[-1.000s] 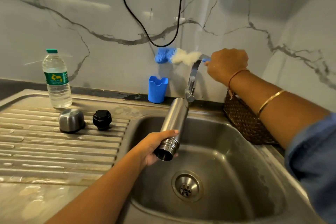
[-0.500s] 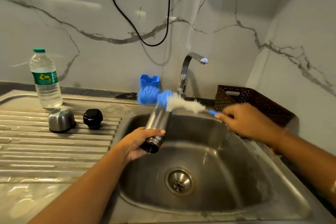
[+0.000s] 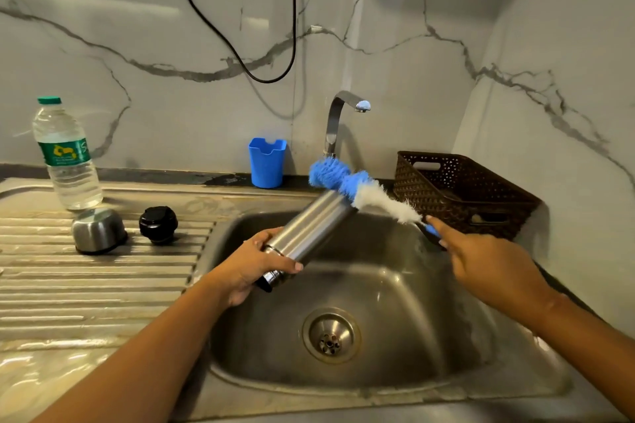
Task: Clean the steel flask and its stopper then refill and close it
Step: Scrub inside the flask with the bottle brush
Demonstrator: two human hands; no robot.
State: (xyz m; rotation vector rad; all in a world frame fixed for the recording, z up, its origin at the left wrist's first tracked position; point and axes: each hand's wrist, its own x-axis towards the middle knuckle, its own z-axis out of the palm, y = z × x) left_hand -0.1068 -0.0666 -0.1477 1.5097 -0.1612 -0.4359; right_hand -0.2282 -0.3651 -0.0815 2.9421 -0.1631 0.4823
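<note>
My left hand [image 3: 256,266] grips the steel flask [image 3: 309,233] near its threaded open mouth and holds it tilted over the sink, mouth toward me and base pointing away. My right hand [image 3: 481,264] holds the handle of a blue and white bottle brush [image 3: 360,191], whose blue bristles lie against the flask's far end. On the draining board at the left rest the black stopper [image 3: 158,225] and the steel cap [image 3: 98,230], upside down.
A steel sink [image 3: 395,378] with a drain [image 3: 331,335] lies below the hands. The tap [image 3: 338,120] stands behind it, no water running. A water bottle [image 3: 65,154], a blue holder [image 3: 267,162] and a brown basket [image 3: 460,192] stand along the wall.
My right hand came down from the tap with the brush and brought its bristles to the flask's far end. The flask stayed tilted over the sink in my left hand.
</note>
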